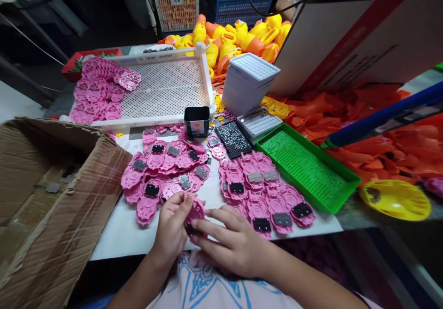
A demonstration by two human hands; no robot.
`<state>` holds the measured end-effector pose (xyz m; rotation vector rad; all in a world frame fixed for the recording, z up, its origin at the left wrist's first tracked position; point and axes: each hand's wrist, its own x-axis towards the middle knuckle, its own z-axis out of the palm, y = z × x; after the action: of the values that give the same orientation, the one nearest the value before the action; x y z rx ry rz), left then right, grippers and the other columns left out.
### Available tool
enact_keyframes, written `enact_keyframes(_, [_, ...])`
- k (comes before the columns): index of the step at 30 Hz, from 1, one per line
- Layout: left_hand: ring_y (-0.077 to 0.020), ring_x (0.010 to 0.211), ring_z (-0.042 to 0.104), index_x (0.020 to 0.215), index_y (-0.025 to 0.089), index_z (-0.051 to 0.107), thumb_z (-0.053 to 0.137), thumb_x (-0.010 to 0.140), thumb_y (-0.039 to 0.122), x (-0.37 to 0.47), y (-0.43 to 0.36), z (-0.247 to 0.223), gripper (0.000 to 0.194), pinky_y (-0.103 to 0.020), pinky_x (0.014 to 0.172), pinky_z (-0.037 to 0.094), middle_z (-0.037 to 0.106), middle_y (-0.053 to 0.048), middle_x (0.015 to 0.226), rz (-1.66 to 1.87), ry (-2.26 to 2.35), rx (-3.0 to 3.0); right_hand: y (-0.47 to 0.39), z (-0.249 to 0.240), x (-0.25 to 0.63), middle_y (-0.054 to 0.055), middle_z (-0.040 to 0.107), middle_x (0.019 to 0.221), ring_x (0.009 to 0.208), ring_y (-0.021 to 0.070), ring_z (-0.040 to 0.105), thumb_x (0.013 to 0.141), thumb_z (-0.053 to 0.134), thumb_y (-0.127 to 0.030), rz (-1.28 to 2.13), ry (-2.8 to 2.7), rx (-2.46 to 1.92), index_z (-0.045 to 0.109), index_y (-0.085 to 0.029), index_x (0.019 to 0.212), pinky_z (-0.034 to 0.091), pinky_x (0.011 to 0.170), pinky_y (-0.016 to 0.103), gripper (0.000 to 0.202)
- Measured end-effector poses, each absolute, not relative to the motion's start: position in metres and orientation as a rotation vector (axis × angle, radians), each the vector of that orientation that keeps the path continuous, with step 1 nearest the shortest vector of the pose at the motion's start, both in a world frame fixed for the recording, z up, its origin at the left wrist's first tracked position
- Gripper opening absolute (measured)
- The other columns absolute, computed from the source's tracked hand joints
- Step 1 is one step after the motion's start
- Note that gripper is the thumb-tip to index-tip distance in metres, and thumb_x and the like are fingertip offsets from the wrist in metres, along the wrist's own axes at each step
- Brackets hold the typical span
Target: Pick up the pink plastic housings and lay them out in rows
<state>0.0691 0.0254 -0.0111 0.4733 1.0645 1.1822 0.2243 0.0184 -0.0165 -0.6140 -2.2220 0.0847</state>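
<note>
Close to the table's front edge, a pink plastic toy casing (196, 211) with a black piece on its lower part is held between both hands. My left hand (175, 223) pinches its upper left edge between thumb and fingers. From the right, my right hand (230, 239) grips the casing's lower side, its fingers over the black piece. Behind my left hand lies a heap of similar pink casings (166, 161), many with black or grey covers. Another group of pink casings (258, 191) lies in overlapping rows beyond my right hand.
A cardboard box (104, 175) stands at left. Behind are a white mesh crate (166, 85) with pink parts, a dark green cup (196, 123), stacked white trays (247, 85) and a black tray (234, 139). Right are a green basket (308, 168), yellow bowl (396, 200) and orange parts (387, 133).
</note>
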Motion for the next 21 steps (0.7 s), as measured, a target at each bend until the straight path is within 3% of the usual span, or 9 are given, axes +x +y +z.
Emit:
enact_keyframes(9, [-0.0162, 0.080, 0.066, 0.097, 0.015, 0.060, 0.073, 0.072, 0.034, 0.075, 0.018, -0.018, 0.034, -0.025, 0.071, 0.050, 0.070, -0.007, 0.092, 1.009, 1.169, 0.646, 0.011, -0.028, 0.235, 0.004, 0.069, 0.099, 0.088, 0.0210, 0.054, 0.090, 0.054, -0.026, 0.142, -2.381, -0.774, 0.063, -0.017, 0.097, 0.039, 0.075, 0.036, 0.015])
enact_keyframes(13, [-0.0192, 0.090, 0.063, 0.115, 0.017, 0.054, 0.063, 0.080, 0.036, 0.061, 0.010, -0.034, 0.041, -0.031, 0.078, 0.050, 0.064, -0.011, 0.110, 1.064, 1.514, 1.134, 0.009, -0.031, 0.243, 0.007, 0.068, 0.098, 0.090, 0.0205, 0.054, 0.086, 0.059, -0.033, 0.380, -2.435, -0.814, 0.060, -0.016, 0.106, 0.040, 0.075, 0.034, 0.026])
enact_keyframes(16, [-0.0233, 0.091, 0.059, 0.109, 0.018, 0.058, 0.064, 0.078, 0.030, 0.044, 0.012, -0.038, 0.033, -0.040, 0.086, 0.047, 0.063, -0.011, 0.102, 1.154, 1.821, 1.740, 0.010, -0.036, 0.250, 0.006, 0.069, 0.095, 0.092, 0.0210, 0.054, 0.082, 0.065, -0.041, 0.475, -2.498, -0.894, 0.060, -0.018, 0.109, 0.040, 0.076, 0.033, 0.036])
enact_keyframes(21, [-0.0353, 0.113, 0.045, 0.110, 0.017, 0.063, 0.064, 0.078, 0.034, 0.024, 0.021, -0.032, 0.036, -0.053, 0.098, 0.034, 0.056, -0.017, 0.117, 0.783, 2.174, 2.239, 0.012, -0.050, 0.254, 0.005, 0.070, 0.088, 0.093, 0.0237, 0.053, 0.075, 0.071, -0.044, 0.451, -2.593, -1.009, 0.063, -0.021, 0.103, 0.036, 0.079, 0.035, 0.037])
